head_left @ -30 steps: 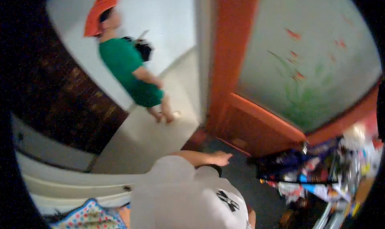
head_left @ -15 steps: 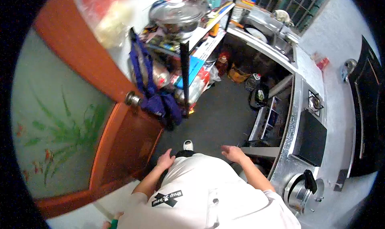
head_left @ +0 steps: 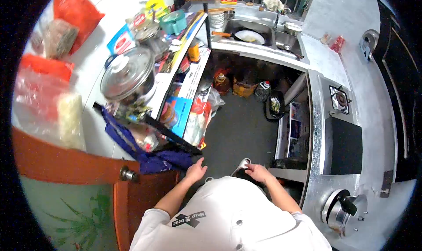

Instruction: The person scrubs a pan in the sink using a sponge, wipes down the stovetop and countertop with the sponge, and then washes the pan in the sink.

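Both of my hands hang in front of my white shirt, above the dark floor. My left hand (head_left: 196, 170) has its fingers apart and holds nothing; it is nearest to the purple cloth (head_left: 162, 161) hanging by the shelf. My right hand (head_left: 258, 172) is above my shoe (head_left: 243, 164), its fingers loosely apart with nothing in them. Neither hand touches an object. The orange-framed door (head_left: 66, 163) with a round knob (head_left: 128, 173) is at the lower left.
A crowded shelf (head_left: 169, 93) with a lidded glass pot (head_left: 127, 73) stands left. At the back is a sink (head_left: 250, 31) holding a plate. Along the right runs a counter (head_left: 314, 180) with a gas burner (head_left: 340, 99) and a pressure cooker (head_left: 345, 212). Bottles and a bin (head_left: 275, 105) stand on the floor.
The view has swung from the doorway and the person in green to the kitchen. Since the middle frame, the shelf and sink appear nearer, and the door has shifted to the lower left.
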Demonstrator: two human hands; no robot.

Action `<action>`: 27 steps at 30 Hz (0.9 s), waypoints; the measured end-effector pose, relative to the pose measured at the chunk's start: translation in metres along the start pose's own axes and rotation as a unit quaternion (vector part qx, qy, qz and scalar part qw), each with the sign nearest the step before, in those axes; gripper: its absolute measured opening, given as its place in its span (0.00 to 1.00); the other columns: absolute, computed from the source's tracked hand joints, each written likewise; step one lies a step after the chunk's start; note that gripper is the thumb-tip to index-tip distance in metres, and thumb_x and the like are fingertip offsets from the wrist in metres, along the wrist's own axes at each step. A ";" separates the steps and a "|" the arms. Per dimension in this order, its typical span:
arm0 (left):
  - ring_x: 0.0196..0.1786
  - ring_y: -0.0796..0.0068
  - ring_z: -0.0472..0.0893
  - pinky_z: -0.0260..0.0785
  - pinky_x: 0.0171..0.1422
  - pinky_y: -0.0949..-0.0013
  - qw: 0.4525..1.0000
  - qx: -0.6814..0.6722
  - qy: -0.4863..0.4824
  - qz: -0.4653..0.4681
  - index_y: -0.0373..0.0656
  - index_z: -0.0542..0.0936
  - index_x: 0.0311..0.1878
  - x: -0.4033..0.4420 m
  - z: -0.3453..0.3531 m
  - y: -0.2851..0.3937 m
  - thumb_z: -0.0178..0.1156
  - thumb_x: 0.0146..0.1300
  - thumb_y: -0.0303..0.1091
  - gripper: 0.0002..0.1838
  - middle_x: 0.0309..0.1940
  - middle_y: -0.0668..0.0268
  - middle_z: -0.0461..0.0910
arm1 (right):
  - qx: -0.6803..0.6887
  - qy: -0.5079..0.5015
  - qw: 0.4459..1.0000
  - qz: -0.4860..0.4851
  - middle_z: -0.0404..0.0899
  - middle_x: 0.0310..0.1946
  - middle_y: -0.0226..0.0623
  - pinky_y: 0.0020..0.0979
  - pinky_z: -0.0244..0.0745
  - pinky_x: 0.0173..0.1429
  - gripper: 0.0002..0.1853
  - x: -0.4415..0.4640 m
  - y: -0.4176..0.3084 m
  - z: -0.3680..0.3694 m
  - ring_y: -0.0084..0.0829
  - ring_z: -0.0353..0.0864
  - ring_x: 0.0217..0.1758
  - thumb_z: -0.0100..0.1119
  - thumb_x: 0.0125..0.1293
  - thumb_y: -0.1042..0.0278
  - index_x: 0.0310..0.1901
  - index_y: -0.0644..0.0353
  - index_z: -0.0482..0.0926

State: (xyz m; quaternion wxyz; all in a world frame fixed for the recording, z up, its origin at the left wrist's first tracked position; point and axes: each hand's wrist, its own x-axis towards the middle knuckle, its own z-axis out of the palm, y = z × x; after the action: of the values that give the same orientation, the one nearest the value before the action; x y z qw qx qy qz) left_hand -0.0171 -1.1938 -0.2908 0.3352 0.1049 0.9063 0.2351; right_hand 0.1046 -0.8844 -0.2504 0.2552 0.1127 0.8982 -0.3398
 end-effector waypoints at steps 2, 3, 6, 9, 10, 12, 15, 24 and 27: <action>0.48 0.50 0.80 0.71 0.55 0.52 1.000 -0.003 0.002 0.000 0.47 0.63 0.70 0.021 -0.002 0.021 0.56 0.63 0.47 0.33 0.41 0.53 0.83 | -0.016 -0.004 1.000 -0.007 0.81 0.52 0.45 0.39 0.73 0.60 0.24 0.022 0.026 -0.029 0.46 0.79 0.56 0.55 0.67 0.53 0.61 0.54 0.75; 0.49 0.51 0.81 0.71 0.55 0.53 1.000 -0.005 0.012 -0.003 0.47 0.63 0.70 0.029 -0.001 0.031 0.56 0.63 0.48 0.33 0.41 0.53 0.83 | -0.009 0.027 1.000 -0.013 0.80 0.53 0.44 0.39 0.73 0.61 0.25 0.027 0.034 -0.047 0.46 0.79 0.57 0.55 0.67 0.53 0.62 0.54 0.74; 0.48 0.54 0.82 0.72 0.55 0.56 1.000 -0.005 0.001 -0.004 0.46 0.65 0.69 0.064 0.007 0.063 0.58 0.62 0.49 0.34 0.41 0.55 0.83 | 0.008 0.054 0.998 0.018 0.79 0.56 0.44 0.39 0.71 0.63 0.24 0.038 0.064 -0.109 0.44 0.77 0.59 0.54 0.68 0.55 0.62 0.56 0.74; 0.45 0.55 0.82 0.72 0.52 0.56 0.999 -0.026 0.019 0.026 0.46 0.67 0.68 0.085 -0.004 0.112 0.58 0.63 0.46 0.32 0.40 0.57 0.83 | 0.064 0.092 0.993 0.021 0.78 0.56 0.48 0.38 0.71 0.63 0.24 0.058 0.108 -0.146 0.45 0.77 0.59 0.55 0.67 0.55 0.60 0.59 0.75; 0.44 0.56 0.82 0.72 0.50 0.57 0.998 -0.037 0.030 0.035 0.46 0.67 0.68 0.094 -0.005 0.121 0.59 0.63 0.44 0.31 0.38 0.58 0.83 | 0.081 0.093 0.992 0.033 0.78 0.55 0.48 0.37 0.71 0.63 0.24 0.067 0.122 -0.151 0.45 0.77 0.59 0.55 0.67 0.55 0.60 0.60 0.75; 0.41 0.57 0.81 0.72 0.50 0.58 0.992 -0.027 0.079 0.094 0.43 0.68 0.67 0.114 -0.006 0.134 0.59 0.63 0.42 0.30 0.36 0.56 0.82 | 0.086 0.112 0.989 0.053 0.79 0.55 0.46 0.40 0.72 0.62 0.24 0.080 0.136 -0.163 0.47 0.77 0.58 0.54 0.66 0.52 0.58 0.58 0.77; 0.42 0.56 0.81 0.72 0.51 0.58 0.990 -0.019 0.083 0.113 0.41 0.68 0.67 0.148 -0.016 0.154 0.59 0.63 0.41 0.30 0.38 0.55 0.82 | 0.148 0.124 0.980 0.057 0.79 0.54 0.46 0.39 0.72 0.61 0.23 0.094 0.136 -0.172 0.46 0.78 0.58 0.55 0.65 0.53 0.58 0.58 0.77; 0.59 0.53 0.75 0.65 0.65 0.60 0.972 -0.011 0.100 0.213 0.38 0.68 0.67 0.282 -0.074 0.221 0.58 0.64 0.36 0.28 0.57 0.48 0.75 | 0.178 0.124 0.970 0.112 0.82 0.49 0.47 0.37 0.74 0.57 0.22 0.134 0.140 -0.186 0.44 0.81 0.53 0.56 0.66 0.54 0.57 0.58 0.78; 0.63 0.50 0.72 0.62 0.68 0.60 0.970 -0.010 0.074 0.232 0.38 0.68 0.67 0.325 -0.102 0.262 0.57 0.64 0.35 0.28 0.60 0.48 0.73 | 0.182 0.152 0.954 0.182 0.83 0.47 0.44 0.39 0.74 0.57 0.23 0.154 0.160 -0.199 0.44 0.81 0.52 0.55 0.66 0.53 0.57 0.57 0.78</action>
State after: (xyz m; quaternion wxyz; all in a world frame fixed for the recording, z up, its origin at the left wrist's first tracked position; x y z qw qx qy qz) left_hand -0.3204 -0.8893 -0.2748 0.2043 0.2906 0.8773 0.3226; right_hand -0.0416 -0.6275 -0.2943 0.1481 0.3691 0.8134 -0.4245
